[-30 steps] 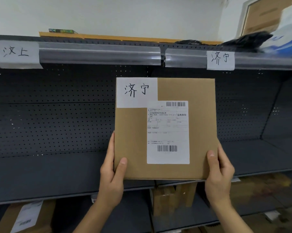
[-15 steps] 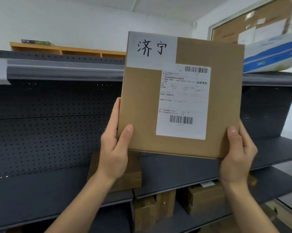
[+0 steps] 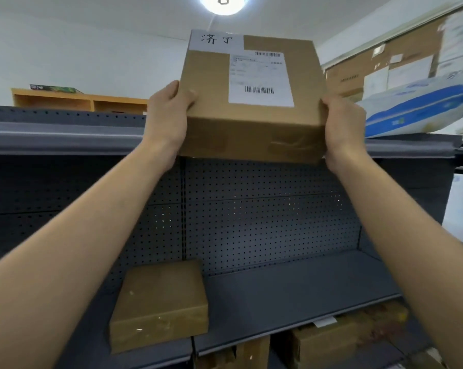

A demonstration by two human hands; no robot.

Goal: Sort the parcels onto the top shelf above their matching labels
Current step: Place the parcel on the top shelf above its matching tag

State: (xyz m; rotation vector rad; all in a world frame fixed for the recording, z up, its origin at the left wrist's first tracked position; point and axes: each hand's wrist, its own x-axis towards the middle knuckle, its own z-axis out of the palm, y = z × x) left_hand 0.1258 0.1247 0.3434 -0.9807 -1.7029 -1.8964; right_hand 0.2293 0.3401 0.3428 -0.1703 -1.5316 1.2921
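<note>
Top shelf (image 3: 65, 137) runs across the view w/ its grey label rail at the front; no rail labels are legible here, so the match can't be checked from this view, though a blue-and-white package (image 3: 422, 107) is already lying up there at the right. Middle shelf (image 3: 305, 288) below carries a plain brown box (image 3: 158, 304), and more cartons are glimpsed on the lower level, so by judgement several parcels are left to sort & the job is only partly done. The parcel (image 3: 251, 102) w/ the handwritten 济宁 tag is raised in front of the top-shelf edge, tilted back, apparently not yet set down. It is clamped from both sides: left hand (image 3: 169, 113) is closed on its left edge w/ thumb on the front face; right hand (image 3: 342, 126) is wrapped round the right edge, its fingers hidden behind the box.
</note>
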